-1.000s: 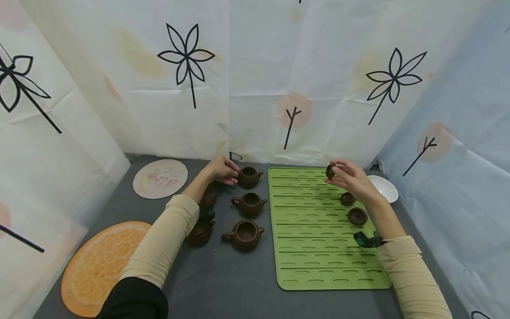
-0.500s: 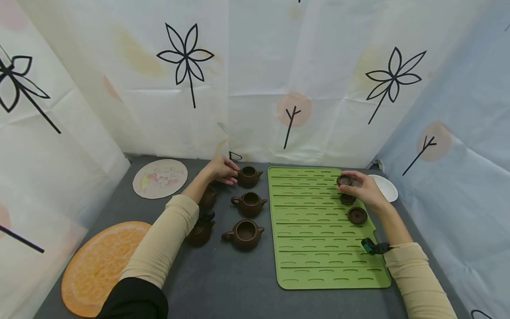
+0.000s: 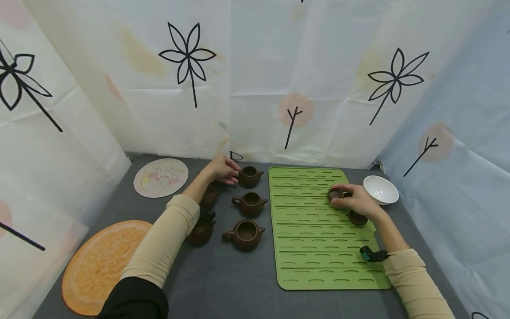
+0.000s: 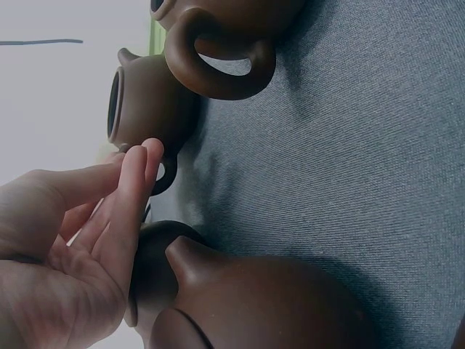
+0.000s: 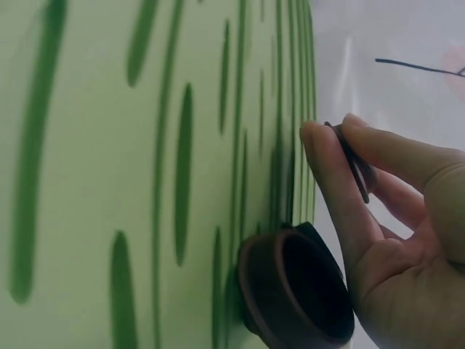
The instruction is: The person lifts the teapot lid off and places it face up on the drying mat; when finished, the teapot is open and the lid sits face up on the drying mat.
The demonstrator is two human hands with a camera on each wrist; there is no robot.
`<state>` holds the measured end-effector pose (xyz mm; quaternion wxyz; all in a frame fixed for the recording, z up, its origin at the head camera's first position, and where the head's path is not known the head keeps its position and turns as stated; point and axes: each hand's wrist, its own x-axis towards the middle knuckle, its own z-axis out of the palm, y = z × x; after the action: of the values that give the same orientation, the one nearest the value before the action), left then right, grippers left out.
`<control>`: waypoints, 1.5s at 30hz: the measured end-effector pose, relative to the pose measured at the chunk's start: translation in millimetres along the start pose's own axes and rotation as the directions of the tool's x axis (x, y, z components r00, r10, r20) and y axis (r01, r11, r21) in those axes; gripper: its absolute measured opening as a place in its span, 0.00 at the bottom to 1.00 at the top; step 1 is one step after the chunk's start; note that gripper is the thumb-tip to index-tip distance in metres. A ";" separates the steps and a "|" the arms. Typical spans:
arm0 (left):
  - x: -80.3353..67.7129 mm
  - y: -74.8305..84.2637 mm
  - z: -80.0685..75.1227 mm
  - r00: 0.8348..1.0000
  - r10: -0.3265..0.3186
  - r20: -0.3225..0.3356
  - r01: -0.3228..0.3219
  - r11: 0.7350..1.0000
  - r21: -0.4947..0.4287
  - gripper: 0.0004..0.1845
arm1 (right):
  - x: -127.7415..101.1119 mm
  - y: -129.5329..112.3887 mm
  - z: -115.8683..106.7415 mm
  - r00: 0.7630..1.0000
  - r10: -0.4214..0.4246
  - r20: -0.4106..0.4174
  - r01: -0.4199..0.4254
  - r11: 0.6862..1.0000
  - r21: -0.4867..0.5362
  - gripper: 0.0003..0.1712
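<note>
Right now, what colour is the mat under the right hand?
The mat is green, clearest in the head view.

A grey table [image 3: 223,283] bears teapots [image 3: 244,243], mats [image 3: 311,230], a bowl [image 3: 381,190].

Brown lid [image 3: 334,194] between right fingers [image 5: 330,163], upright brown teapot [image 3: 249,181], handle [image 4: 171,171] at left fingers [image 4: 132,178].

Curtained-off booth, plant-printed sheets [image 3: 255,66] on three sides, grey tabletop [image 3: 219,283]
</note>
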<state>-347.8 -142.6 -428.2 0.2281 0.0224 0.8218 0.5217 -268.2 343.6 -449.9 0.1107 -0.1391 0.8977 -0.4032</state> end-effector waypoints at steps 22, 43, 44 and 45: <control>-0.4 -2.4 -8.6 0.999 0.038 0.027 -0.038 0.999 0.014 0.17 | 8.0 -11.4 11.3 0.991 0.036 0.131 -0.045 0.997 0.068 0.36; -38.4 -12.0 -56.8 0.988 0.134 -0.075 -0.130 0.990 0.055 0.19 | 3.6 -45.9 -1.4 0.999 -0.045 0.019 0.044 0.997 0.059 0.33; -39.9 -14.5 -58.9 0.986 0.136 -0.092 -0.130 0.989 0.069 0.20 | 5.6 -50.2 0.6 0.998 -0.059 0.013 0.058 0.997 0.060 0.32; -40.8 -17.2 -61.0 0.984 0.138 -0.110 -0.129 0.988 0.083 0.20 | 8.2 -54.3 3.4 0.997 -0.079 0.007 0.078 0.995 0.057 0.32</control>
<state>-332.1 -213.3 -407.3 0.1434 0.0559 0.8493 0.5049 -266.1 304.0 -411.8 0.1026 -0.1728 0.8792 -0.4321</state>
